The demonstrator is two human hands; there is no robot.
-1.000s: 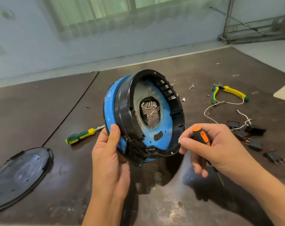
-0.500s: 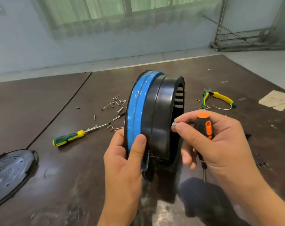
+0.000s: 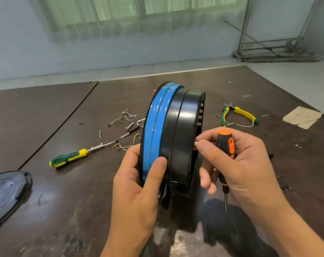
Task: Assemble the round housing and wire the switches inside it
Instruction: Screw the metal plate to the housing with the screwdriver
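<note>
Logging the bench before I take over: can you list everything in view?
round housing: one, blue and black, upright on edge, centre
orange screwdriver: one, orange and black, held tip down
small screw: one, silver, pinched at housing rim
green screwdriver: one, green and yellow, table left
pliers: one, yellow and green, far right
loose screws: several, silver, behind housing
black lid: one, left edge
cardboard scrap: one, tan, right
left hand: one, grips housing
right hand: one, holds screwdriver, pinches screw

I count one housing [image 3: 176,138]; two screwdrivers, green screwdriver [image 3: 70,157] left of it, orange screwdriver [image 3: 225,143] right; one pliers [image 3: 239,114] right; one cover [image 3: 7,191] left.
</note>
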